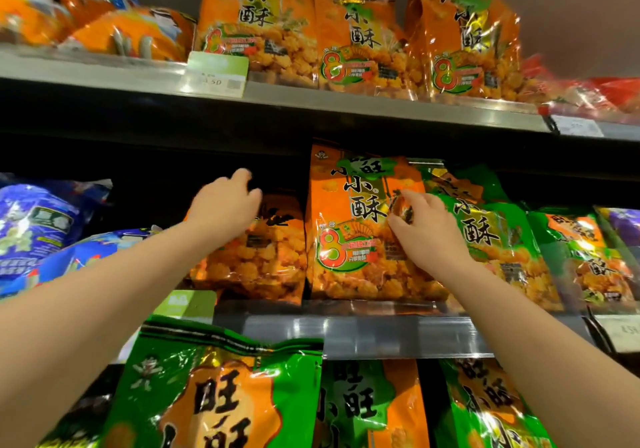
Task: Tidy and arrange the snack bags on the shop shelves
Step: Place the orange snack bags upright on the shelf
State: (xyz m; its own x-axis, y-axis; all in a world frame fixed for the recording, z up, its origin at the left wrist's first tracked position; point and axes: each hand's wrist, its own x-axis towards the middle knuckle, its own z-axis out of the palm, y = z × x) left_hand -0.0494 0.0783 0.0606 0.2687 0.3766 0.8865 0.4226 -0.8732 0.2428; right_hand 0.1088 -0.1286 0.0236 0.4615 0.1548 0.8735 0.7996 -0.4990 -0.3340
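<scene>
Overhead, a dull grey-brown ceiling [571, 4] and dark shelving, seen from below. On the top shelf [346, 106], with its grey metal lip: three orange snack bags [256, 28] upright side by side, slumped orange packs [114, 28] further left, red packs [588, 94] at the far right, a green-and-white price tag [216, 73] clipped to the lip. On the middle shelf [363, 335], also metal-edged and shiny: blue bags [34, 226] at the left, then a slumped orange bag [249, 257], then an upright orange bag [349, 226] touching it, then green bags [485, 233] leaning to the right. Left hand [225, 202] over the slumped orange bag's folded top, fingers curled round that edge. Right hand [429, 233] against the upright orange bag's right side, thumb and forefinger pinching a crease of its foil. Below that lip, a row of large green packs [214, 385], tops tilted forward.
</scene>
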